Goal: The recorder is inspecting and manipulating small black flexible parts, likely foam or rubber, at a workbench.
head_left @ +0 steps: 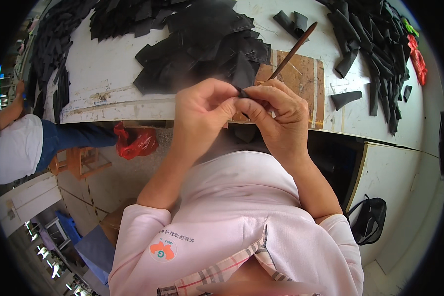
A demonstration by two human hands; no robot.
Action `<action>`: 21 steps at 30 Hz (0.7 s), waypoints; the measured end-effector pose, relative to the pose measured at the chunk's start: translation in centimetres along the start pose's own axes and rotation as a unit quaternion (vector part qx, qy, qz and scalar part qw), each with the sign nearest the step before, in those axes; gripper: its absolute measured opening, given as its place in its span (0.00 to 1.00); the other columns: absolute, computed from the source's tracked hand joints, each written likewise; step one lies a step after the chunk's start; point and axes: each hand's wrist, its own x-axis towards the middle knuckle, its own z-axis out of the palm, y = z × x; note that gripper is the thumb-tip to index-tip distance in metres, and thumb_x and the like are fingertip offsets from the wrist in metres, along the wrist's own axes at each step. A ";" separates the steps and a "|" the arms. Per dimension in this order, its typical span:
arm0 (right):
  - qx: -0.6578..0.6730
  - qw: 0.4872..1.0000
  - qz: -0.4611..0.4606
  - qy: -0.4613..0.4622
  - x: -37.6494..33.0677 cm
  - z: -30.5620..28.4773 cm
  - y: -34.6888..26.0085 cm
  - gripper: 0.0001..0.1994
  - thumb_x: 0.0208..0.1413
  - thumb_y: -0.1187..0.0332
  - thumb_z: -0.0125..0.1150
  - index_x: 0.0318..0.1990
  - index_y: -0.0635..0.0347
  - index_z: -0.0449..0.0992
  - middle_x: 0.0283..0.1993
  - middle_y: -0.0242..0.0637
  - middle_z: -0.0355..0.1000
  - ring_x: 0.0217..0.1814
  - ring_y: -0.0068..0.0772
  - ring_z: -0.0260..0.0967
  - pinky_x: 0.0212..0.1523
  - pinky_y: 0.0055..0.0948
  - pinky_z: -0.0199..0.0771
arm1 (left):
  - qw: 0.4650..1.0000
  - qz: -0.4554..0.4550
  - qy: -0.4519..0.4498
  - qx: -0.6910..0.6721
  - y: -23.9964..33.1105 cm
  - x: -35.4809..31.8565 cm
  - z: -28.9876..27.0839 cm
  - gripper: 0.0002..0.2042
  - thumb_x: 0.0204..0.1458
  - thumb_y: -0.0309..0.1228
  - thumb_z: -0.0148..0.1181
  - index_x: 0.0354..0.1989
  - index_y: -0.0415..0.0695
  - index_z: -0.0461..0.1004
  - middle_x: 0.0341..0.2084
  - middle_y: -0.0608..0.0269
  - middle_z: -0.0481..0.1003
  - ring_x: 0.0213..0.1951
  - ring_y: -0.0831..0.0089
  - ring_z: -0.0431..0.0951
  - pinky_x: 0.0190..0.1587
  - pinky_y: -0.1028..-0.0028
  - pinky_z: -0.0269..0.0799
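Observation:
My left hand (204, 106) and my right hand (281, 113) meet at the front edge of the table, fingertips almost touching. Both are closed in a pinch on a small black fabric piece (242, 92), mostly hidden by the fingers. A slim brown pointed stick (296, 47) slants up and right from behind my right hand; whether that hand grips it too is hidden. Just beyond my fingers lies a heap of flat black fabric pieces (192, 49). A worn brown board (306, 79) is on the table behind my right hand.
The white table (103, 106) carries more black pieces (375, 54), tube-like, at the right. A red plastic bag (135, 140) hangs below the edge at left, near a wooden stool (84, 160) and another seated person (17, 143). A black bag (370, 219) is at lower right.

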 end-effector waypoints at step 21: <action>0.553 0.785 0.274 -0.065 -0.3 0.2 3.1 0.07 0.53 0.65 0.54 0.28 0.58 0.67 0.21 0.24 0.61 0.21 0.13 0.54 0.20 0.14 0.54 | 0.925 0.213 0.222 0.223 -3.3 1.8 2.8 0.10 0.42 0.13 0.47 0.34 0.33 0.67 0.26 0.62 0.71 0.18 0.88 0.66 0.16 0.88 0.58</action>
